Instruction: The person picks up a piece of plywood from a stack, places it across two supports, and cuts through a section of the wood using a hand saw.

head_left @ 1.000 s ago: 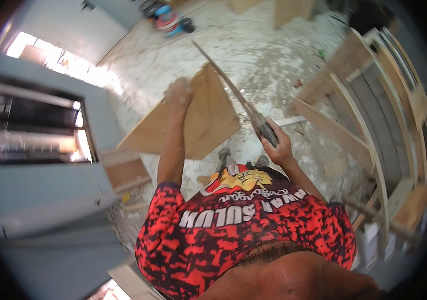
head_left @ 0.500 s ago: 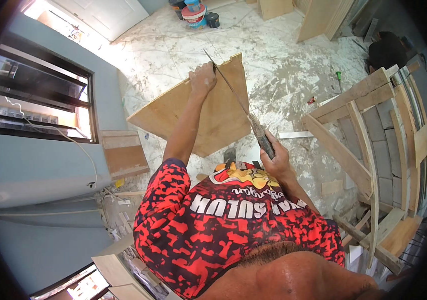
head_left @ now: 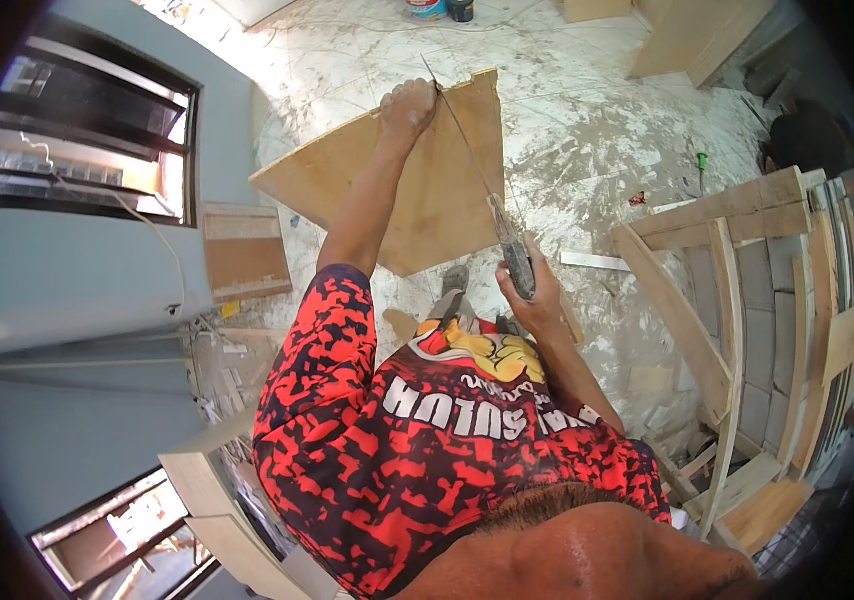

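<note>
My right hand (head_left: 537, 285) is closed round the worn handle of a handsaw (head_left: 514, 250). The saw's thin blade slants up and to the left across a plywood panel (head_left: 437, 200), its tip reaching past the far edge. At that far edge my left hand (head_left: 410, 108) grips the panel, its fingers curled over the edge right beside the blade. The panel is tilted in front of me, with one corner pointing left. What holds it up underneath is hidden.
At the right stands a wooden frame (head_left: 727, 300) of rough boards. A white strip (head_left: 595, 261) and a green-handled tool (head_left: 702, 160) lie on the stained floor (head_left: 587, 140). Buckets (head_left: 427, 8) and boards (head_left: 697, 40) stand far off; a board (head_left: 245, 252) leans against the left wall.
The saw and my right hand have shifted slightly left relative to the panel. The whole view has tilted, so the panel appears higher. My left hand keeps its grip.
</note>
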Motion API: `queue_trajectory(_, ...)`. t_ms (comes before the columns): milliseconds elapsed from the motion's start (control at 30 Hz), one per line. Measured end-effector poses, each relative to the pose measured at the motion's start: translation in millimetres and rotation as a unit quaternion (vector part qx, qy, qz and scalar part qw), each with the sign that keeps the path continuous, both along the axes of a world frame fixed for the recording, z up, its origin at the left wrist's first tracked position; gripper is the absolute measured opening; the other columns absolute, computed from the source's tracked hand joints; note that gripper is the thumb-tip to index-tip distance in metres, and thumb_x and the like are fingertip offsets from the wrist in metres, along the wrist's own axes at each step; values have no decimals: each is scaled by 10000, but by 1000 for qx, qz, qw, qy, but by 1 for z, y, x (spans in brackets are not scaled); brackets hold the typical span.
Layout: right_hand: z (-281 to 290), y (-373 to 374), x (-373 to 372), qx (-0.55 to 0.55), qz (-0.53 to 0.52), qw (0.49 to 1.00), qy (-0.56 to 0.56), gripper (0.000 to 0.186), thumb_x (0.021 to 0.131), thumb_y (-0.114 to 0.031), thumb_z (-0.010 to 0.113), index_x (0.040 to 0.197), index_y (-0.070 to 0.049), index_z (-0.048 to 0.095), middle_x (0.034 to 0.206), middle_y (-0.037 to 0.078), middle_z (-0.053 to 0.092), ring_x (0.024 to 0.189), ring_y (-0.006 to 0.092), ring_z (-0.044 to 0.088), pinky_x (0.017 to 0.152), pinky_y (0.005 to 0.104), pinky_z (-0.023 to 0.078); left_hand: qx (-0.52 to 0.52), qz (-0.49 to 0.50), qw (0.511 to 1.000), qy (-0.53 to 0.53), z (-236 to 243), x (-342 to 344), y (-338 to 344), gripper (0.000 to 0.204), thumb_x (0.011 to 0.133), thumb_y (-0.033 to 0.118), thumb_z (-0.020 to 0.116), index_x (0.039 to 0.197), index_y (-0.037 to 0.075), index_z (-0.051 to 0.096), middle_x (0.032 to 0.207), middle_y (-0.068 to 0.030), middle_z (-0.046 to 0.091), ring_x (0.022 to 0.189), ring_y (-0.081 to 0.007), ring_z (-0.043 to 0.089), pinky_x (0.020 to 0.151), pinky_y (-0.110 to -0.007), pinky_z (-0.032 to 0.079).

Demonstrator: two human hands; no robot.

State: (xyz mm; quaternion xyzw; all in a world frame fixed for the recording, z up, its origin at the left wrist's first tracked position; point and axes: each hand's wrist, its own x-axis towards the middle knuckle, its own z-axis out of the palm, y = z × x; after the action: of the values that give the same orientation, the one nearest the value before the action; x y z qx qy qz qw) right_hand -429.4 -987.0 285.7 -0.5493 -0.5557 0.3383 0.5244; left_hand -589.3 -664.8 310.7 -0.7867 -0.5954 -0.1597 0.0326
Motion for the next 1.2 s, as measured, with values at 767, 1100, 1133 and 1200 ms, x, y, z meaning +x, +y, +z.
queue_trajectory(767, -153, 252, -29, 112, -59, 992, -4, 583, 689, 9, 625, 1242, 66, 449, 865, 153, 635, 691, 194, 622, 624, 282, 497, 267, -48, 952, 141, -86, -23, 267, 130, 840, 175, 475, 873, 83, 560, 629, -134, 580, 569, -301, 596, 460, -438, 448)
queue_trajectory(1100, -204, 309, -39, 157, -83, 983, -51, 600, 647, 13, 609, 1222, 90, 453, 910, 188, 649, 630, 194, 634, 573, 271, 499, 282, -71, 954, 68, -98, -25, 327, 238, 866, 205, 388, 867, 45, 565, 745, -194, 614, 675, -374, 597, 580, -489, 452)
queue_trajectory(1133, -206, 312, -39, 143, -96, 984, -49, 596, 650, 10, 611, 1220, 91, 454, 905, 187, 649, 627, 194, 633, 573, 271, 499, 271, -70, 958, 65, -100, -25, 330, 250, 869, 215, 385, 860, 44, 567, 747, -197, 614, 684, -376, 599, 592, -488, 454)
queue_trajectory(1200, -207, 312, -41, 171, -115, 978, -17, 588, 657, 4, 615, 1216, 95, 456, 896, 186, 647, 622, 195, 631, 575, 269, 498, 263, -68, 961, 61, -102, -26, 332, 265, 873, 225, 378, 851, 44, 571, 749, -201, 614, 697, -381, 601, 610, -488, 456)
